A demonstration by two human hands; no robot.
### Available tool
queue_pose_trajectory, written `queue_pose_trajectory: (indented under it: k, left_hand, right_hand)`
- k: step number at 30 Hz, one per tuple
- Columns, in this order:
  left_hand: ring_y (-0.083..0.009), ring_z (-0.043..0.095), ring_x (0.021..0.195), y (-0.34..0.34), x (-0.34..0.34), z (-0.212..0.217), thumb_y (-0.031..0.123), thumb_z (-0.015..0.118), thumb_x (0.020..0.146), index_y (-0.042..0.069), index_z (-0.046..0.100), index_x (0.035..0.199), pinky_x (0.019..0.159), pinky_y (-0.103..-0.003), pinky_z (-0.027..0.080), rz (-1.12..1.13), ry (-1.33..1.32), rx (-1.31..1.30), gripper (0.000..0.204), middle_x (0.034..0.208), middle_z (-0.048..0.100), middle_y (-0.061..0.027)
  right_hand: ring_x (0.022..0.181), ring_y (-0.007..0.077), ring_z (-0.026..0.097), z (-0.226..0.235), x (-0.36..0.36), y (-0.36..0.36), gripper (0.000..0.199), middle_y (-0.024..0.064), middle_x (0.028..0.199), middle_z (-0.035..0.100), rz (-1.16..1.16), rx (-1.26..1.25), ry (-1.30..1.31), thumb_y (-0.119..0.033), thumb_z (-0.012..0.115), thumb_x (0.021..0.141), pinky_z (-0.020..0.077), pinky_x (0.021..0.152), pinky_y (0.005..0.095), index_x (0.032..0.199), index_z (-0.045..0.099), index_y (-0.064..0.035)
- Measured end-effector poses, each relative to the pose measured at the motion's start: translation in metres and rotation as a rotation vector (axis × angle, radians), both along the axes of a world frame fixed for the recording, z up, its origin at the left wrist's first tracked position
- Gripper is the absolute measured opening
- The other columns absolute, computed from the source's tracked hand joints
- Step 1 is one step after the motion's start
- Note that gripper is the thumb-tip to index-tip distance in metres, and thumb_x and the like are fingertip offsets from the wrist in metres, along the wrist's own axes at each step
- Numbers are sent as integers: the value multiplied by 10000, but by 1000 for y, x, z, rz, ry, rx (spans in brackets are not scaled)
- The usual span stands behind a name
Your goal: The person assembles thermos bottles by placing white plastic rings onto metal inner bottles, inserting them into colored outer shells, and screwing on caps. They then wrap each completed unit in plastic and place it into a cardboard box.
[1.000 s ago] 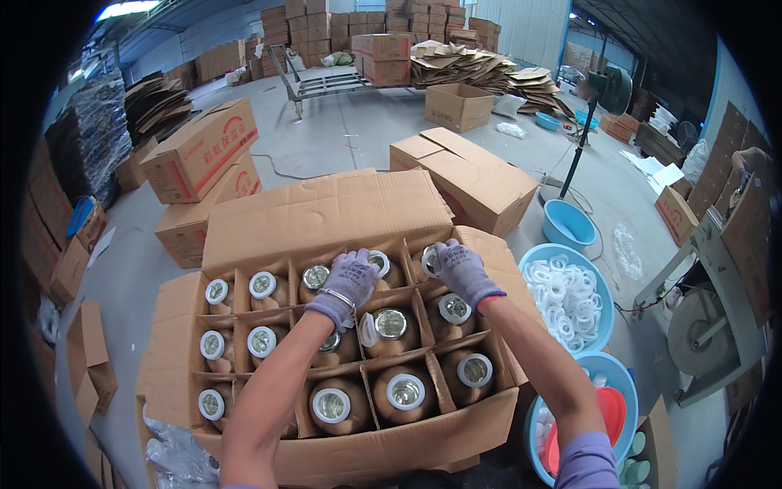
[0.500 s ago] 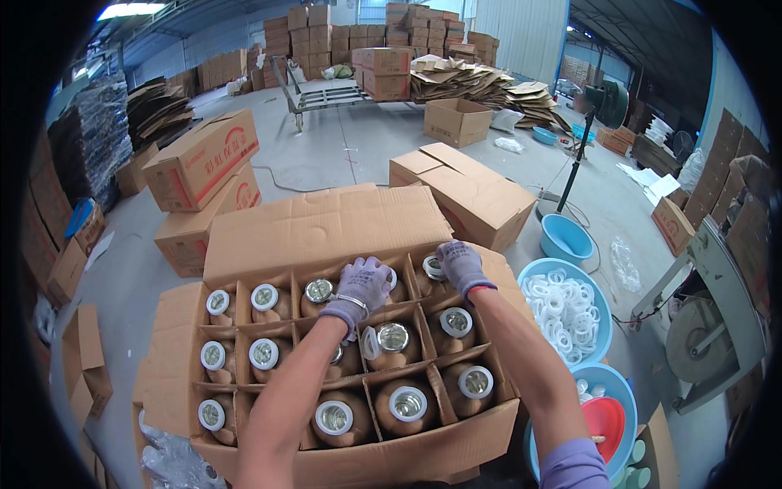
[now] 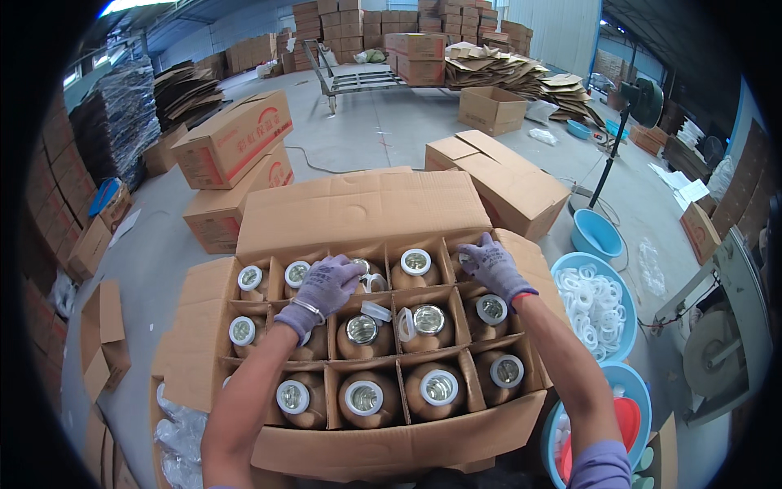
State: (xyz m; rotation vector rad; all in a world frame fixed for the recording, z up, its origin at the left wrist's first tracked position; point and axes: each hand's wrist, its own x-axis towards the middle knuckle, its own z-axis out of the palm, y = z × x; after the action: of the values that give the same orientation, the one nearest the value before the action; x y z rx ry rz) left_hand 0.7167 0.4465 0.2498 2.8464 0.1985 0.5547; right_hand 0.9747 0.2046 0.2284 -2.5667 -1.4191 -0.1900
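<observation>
A cardboard carton (image 3: 399,436) with dividers holds rows of silvery glass liners (image 3: 362,398), many with a white plastic ring on the mouth. My left hand (image 3: 327,285), in a lilac glove, is closed at a back-row liner, its fingertips at a tilted white ring (image 3: 374,283) beside the mouth. My right hand (image 3: 494,266), gloved alike, has its fingers bent over the liner in the back right compartment; they hide most of its mouth. In the middle row, one liner (image 3: 428,319) has a bare mouth with a loose white ring (image 3: 406,324) leaning beside it.
Right of the carton stand a blue basin (image 3: 631,326) of white rings and another blue basin (image 3: 645,399) holding a red bowl (image 3: 627,420). Closed cartons (image 3: 509,183) lie beyond the raised flap (image 3: 366,208). A fan on a stand (image 3: 611,159) and a wheeled machine (image 3: 717,342) are farther right.
The view has shifted, so the carton appears farther right. My left hand has moved left along the back row, uncovering a ringed liner. My right hand stays at the back right liner.
</observation>
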Motion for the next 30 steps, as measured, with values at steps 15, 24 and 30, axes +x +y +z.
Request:
queue_pose_trajectory:
  k: [15, 24, 30]
  left_hand:
    - [-342, 615, 966, -7, 49, 29, 235, 632, 834, 120, 705, 967, 895, -446, 492, 160, 353, 125, 191, 1072, 630, -128]
    - [-358, 607, 928, 15, 25, -21, 77, 662, 804, 59, 588, 971, 823, -419, 511, 237, -96, -25, 184, 1028, 578, -151]
    - [-362, 584, 1039, 17, 13, -20, 111, 677, 787, 56, 603, 1006, 911, -442, 479, -2, 31, -22, 238, 1150, 588, -138]
  right_hand:
    - [1086, 333, 576, 35, -138, 9, 194, 148, 1140, 561, 477, -302, -70, -213, 608, 859, 511, 856, 465, 1015, 698, -141]
    - [933, 286, 633, 42, -123, 6, 195, 131, 1041, 564, 503, 36, 259, -206, 648, 862, 522, 814, 420, 1026, 659, -102]
    - [840, 326, 677, 23, -102, -1, 174, 149, 862, 629, 170, 200, 609, -245, 594, 925, 537, 702, 454, 966, 574, -78]
